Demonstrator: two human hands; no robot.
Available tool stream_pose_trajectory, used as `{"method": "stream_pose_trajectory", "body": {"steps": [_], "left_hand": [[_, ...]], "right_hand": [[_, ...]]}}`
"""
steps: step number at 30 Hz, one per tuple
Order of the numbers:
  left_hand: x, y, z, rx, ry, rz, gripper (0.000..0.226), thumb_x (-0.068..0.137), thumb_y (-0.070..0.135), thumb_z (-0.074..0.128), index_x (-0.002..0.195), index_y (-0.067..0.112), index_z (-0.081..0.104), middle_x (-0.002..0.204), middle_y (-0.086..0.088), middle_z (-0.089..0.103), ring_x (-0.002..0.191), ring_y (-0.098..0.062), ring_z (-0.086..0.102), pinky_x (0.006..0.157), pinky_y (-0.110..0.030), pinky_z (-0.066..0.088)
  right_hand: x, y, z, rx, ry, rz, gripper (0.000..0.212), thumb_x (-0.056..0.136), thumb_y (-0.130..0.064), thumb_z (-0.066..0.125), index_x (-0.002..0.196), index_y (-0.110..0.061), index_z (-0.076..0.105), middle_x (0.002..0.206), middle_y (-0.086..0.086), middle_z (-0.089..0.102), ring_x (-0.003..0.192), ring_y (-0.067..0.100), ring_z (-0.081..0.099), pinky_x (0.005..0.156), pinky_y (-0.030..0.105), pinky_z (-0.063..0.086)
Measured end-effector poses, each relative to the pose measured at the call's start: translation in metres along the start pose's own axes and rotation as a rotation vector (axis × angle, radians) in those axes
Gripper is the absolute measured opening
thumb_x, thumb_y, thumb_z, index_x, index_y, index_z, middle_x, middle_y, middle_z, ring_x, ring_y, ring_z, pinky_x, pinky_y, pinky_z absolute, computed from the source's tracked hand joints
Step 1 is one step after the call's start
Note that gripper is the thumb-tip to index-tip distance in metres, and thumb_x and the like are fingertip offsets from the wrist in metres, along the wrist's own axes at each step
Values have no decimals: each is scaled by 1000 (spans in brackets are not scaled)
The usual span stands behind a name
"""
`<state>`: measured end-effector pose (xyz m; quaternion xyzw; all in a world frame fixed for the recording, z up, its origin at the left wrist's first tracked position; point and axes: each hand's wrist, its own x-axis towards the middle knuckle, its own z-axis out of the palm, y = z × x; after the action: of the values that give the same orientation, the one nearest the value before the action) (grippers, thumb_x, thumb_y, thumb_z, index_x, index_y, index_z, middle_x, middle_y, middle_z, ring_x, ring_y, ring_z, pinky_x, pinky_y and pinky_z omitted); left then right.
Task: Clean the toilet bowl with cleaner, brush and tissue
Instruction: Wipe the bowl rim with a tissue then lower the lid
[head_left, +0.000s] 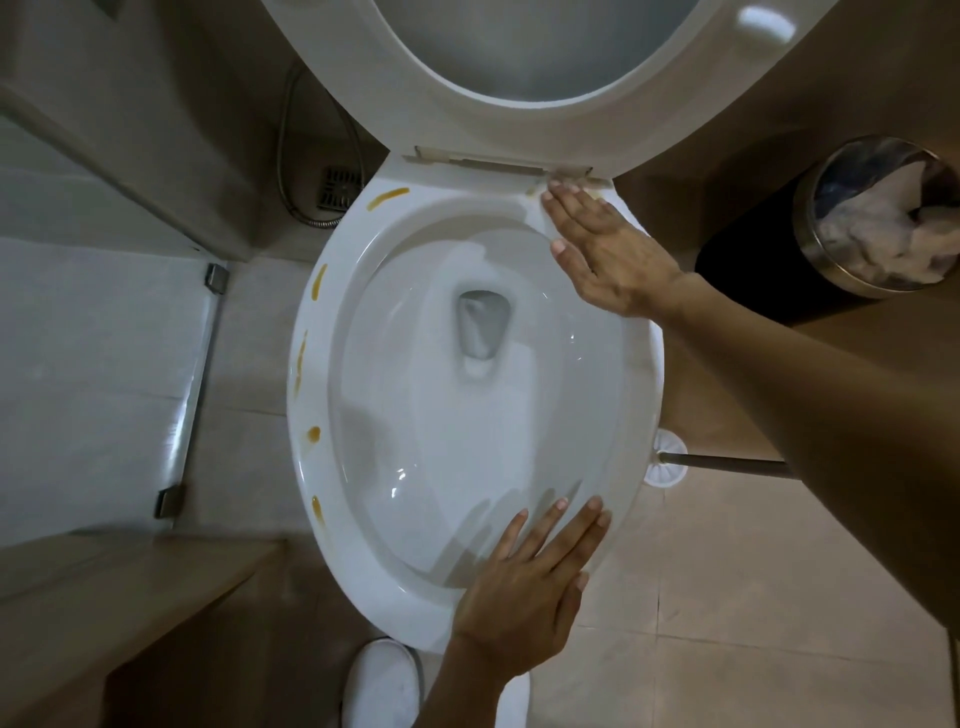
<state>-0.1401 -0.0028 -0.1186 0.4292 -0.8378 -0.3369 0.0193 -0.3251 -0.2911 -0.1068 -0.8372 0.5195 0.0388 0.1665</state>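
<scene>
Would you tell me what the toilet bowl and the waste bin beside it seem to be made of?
Toilet bowl: apparently glazed white ceramic, judging by sharp glossy highlights on its smooth surface. Waste bin: probably metal, with a dark body and a shiny silver rim that reflects light.

Toilet bowl (467, 395), seat (519, 104) raised. Orange-brown streaks (387, 198) mark the rim's left side. Left hand (524, 587) lies flat over the near rim, fingers (545, 525) straight. Right hand (602, 249) lies flat on the far right rim near the hinge. Brush (670, 460) and bin (883, 218) stand to the right.
</scene>
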Motion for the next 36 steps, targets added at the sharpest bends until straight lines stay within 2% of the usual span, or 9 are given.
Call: {"method": "stream_pose_trajectory", "body": {"steps": [6, 14, 22, 28, 32, 36], "left_hand": [[-1, -1, 2, 9, -11, -2, 52, 102, 35, 16, 153, 24, 11, 159, 10, 10, 145, -14, 15, 111, -45, 31], [0, 0, 2, -11, 5, 7, 57, 101, 34, 28, 153, 25, 7, 160, 11, 3, 145, -14, 15, 111, -45, 31], [-2, 0, 0, -19, 9, 4, 52, 103, 35, 13, 153, 27, 7, 160, 11, 4, 145, -15, 14, 111, -44, 31], [-1, 0, 0, -25, 21, 19, 54, 102, 34, 23, 153, 27, 6, 160, 11, 2, 146, -15, 12, 112, -45, 29], [-1, -1, 0, -16, 12, 12, 52, 102, 35, 15, 153, 26, 10, 160, 10, 7, 144, -15, 18, 109, -43, 34], [0, -1, 0, -8, 20, 7, 52, 102, 36, 15, 153, 25, 10, 160, 9, 8, 144, -15, 19, 109, -44, 34]], "right_hand": [[-27, 16, -2, -81, -50, -44, 69, 96, -50, 5, 154, -13, 2, 161, 3, -4, 145, 9, -9, 115, 22, -9], [-4, 9, -2, -218, -80, -147, 69, 98, -53, 7, 153, -12, 2, 161, 2, -7, 148, 16, -7, 120, 31, -3], [46, -11, -2, -294, -79, -274, 75, 94, -54, 1, 154, -9, 2, 161, 6, -5, 149, 19, -6, 120, 32, -4], [31, 2, -7, -356, -73, -295, 72, 96, -54, 3, 154, -10, -1, 161, 4, -7, 148, 18, -7, 121, 35, 2], [49, -7, -4, -502, -53, -325, 73, 93, -52, -1, 153, -10, -2, 161, 3, -6, 149, 19, -4, 121, 39, 2], [50, -3, -10, -533, -98, -342, 74, 91, -52, -4, 153, -13, -5, 160, -1, -11, 147, 15, -11, 119, 37, -5]]}}
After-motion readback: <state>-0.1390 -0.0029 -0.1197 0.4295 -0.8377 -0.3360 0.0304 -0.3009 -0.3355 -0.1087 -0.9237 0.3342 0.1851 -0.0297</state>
